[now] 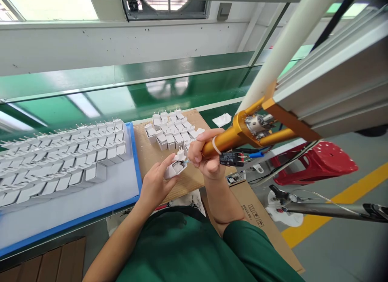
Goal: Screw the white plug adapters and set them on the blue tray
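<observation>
Right now, on my feed, I see the left hand (156, 184) pinching an open white charger housing (173, 171) between thumb and fingers, its cavity facing up and a pronged plug piece (181, 154) standing at its far edge. That housing sits just beyond the left fingertips, above a cardboard sheet (186, 184) and close to the tip of the golden tool head (226, 144). I have the right hand (209, 154) curled around that tip, fingers closed on the metal; whether they also touch the plug piece I cannot tell. A small black switch (232, 158) hangs under the tool, just beside the right hand. Past both hands, I make out a cluster of white chargers (171, 132) on the cardboard, prongs up. Off to the left, a blue-edged tray (121, 185) carries packed rows of similar chargers (72, 152). A red plastic stool (321, 163) stands on the floor at the right.
</observation>
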The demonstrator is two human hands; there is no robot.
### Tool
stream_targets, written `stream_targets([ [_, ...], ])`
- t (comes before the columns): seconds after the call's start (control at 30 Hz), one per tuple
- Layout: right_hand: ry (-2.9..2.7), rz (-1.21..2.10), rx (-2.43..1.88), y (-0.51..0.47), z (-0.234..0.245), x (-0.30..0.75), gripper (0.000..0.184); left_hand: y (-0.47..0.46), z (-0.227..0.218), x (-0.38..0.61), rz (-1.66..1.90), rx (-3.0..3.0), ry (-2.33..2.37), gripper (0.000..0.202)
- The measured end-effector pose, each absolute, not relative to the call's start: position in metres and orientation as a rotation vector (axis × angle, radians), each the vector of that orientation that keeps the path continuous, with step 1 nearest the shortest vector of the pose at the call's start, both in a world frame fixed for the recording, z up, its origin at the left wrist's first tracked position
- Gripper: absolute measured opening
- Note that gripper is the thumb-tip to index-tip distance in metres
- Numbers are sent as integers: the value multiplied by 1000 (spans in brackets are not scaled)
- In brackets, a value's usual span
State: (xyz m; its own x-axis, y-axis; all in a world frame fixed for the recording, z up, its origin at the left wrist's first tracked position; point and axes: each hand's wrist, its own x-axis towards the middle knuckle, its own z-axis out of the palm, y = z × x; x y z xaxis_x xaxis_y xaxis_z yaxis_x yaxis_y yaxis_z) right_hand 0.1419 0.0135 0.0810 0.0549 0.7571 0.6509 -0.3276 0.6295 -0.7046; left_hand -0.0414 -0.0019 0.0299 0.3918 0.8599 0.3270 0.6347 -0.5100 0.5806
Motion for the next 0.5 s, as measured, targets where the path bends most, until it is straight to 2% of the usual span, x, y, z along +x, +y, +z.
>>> stream_targets([
  [0.23,-1263,846,-324,14,81,140,49,-1,28,-42,842,2296,1298,63],
  [0.4,-1264,846,-357,16,79,138,55,-1,28,-42,839,2293,1300,63],
  [0.5,-1269,850,-316,16,78,138,51,0,28,-43,843,2296,1296,62],
])
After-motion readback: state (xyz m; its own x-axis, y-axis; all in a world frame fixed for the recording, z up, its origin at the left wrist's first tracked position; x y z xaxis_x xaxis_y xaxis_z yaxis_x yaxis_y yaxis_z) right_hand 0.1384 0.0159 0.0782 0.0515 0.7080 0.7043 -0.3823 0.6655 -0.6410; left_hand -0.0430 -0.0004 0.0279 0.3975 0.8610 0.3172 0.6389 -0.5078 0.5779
